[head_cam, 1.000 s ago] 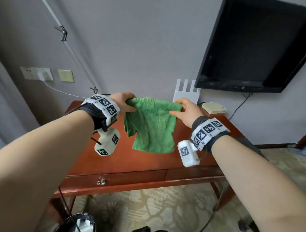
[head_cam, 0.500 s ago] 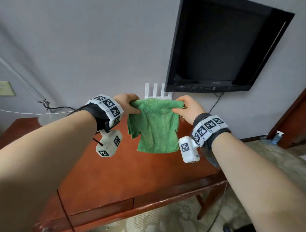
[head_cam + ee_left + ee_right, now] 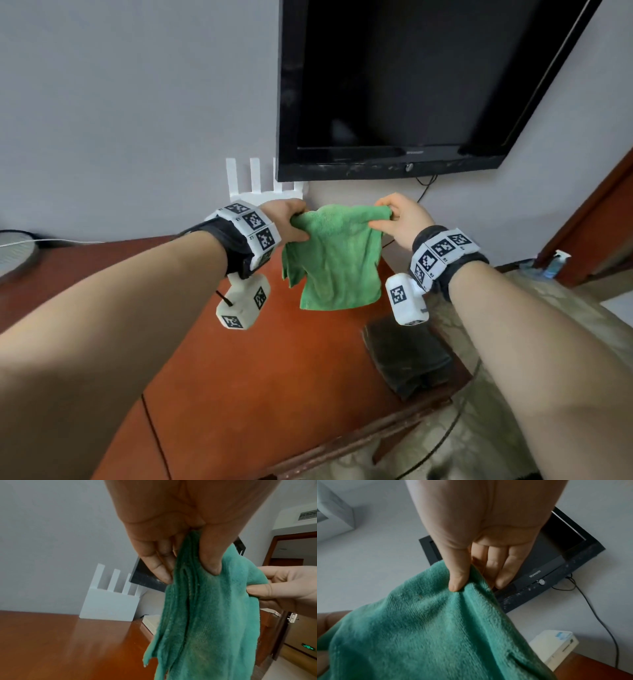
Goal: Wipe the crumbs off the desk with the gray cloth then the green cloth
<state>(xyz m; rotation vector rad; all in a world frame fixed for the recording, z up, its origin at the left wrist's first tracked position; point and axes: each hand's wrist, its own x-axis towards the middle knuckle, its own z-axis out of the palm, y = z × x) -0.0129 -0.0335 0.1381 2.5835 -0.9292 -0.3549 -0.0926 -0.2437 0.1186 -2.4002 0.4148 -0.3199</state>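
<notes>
The gray cloth [image 3: 407, 359] lies folded on the desk [image 3: 257, 377], nearest the camera at the desk's right end, close to its front edge and apart from both hands. Above the desk, held clear of the wood, hangs the green cloth [image 3: 337, 260], stretched between the two hands by its top edge and drooping in soft folds below them. The left hand [image 3: 289, 222] grips the cloth's left top corner: in the left wrist view the thumb [image 3: 211, 555] presses the bunched fabric against curled fingers [image 3: 159, 563]. The right hand [image 3: 399, 217] pinches the opposite corner; the right wrist view shows its thumb [image 3: 458, 574] on the near face of the cloth and the other fingers [image 3: 503, 568] nearly straight behind it. Farther back on the desk, against the wall, stands a white router [image 3: 263, 186] with upright antennas, behind the left hand. A small white box [image 3: 554, 650] sits on the desk to the right of the router, also by the wall. Above the desk's right end, a dark television [image 3: 411, 85] is fixed to the wall, with a cable [image 3: 594, 615] trailing below it.
</notes>
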